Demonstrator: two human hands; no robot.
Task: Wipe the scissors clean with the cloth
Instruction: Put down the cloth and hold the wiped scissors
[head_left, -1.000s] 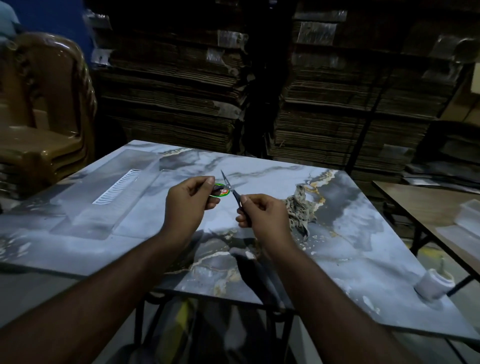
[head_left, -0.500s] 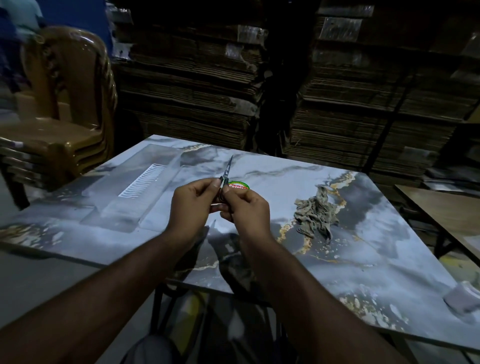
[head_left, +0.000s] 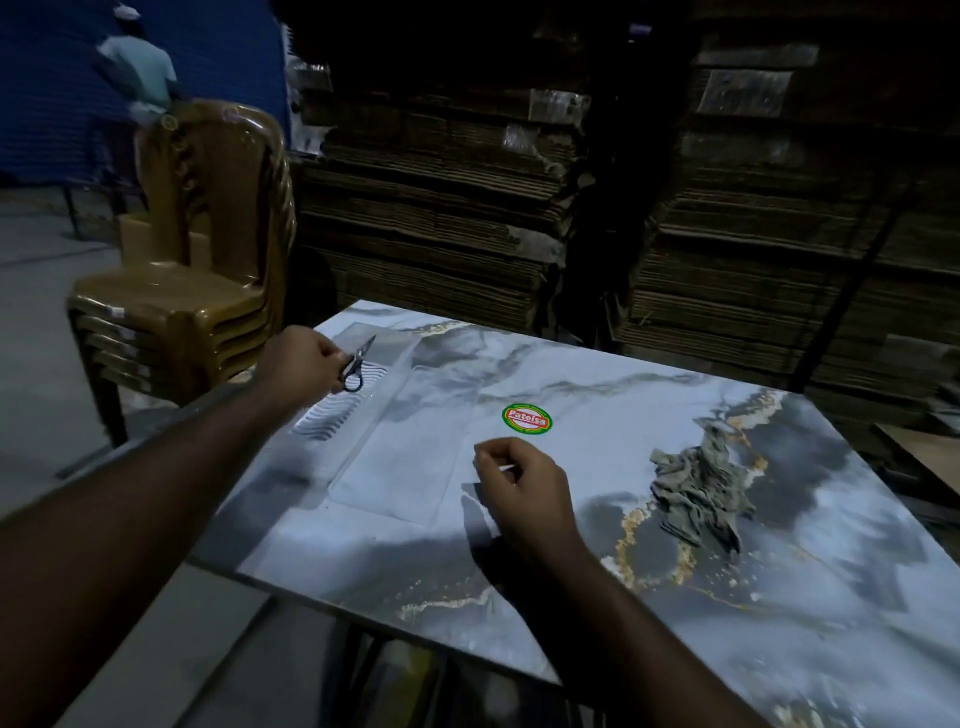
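Scissors held off to the left, cloth untouched on the right

Scissors (head_left: 356, 364): 1 pair, small, blades pointing up and away, pinched in the fingers of the left hand (head_left: 301, 361) above the far-left part of the bench (head_left: 597, 545), over a ribbed pale patch in its surface. Blades look closed or nearly so; too dim to be sure.

Cloth (head_left: 698, 491): 1, grey, crumpled in a heap on the right side of the bench, well apart from both hands.

Right hand (head_left: 524, 486): hovers near the bench middle, fingers loosely curled. A thin pale sliver shows at the fingertips; cannot tell whether it is held or what it is.

Other counts: 1 round red-and-green sticker (head_left: 527, 419) on the bench between the hands, 1 stack of brown plastic chairs (head_left: 197, 260) behind the left hand, 1 person (head_left: 140, 73) standing far off at the back.

Risks, as judgement:
- Grip on the scissors is a fingertip pinch only; a slip would drop them onto the bench or past its left edge to the floor.
- Bare points face outward; wiping along the edge with thin cloth could nick a finger.
- Low light makes residue hard to see, so a spot may be missed.
- Cloth lies beyond the right hand, so the reach crosses open bench; snagging a frayed end could drag it off.
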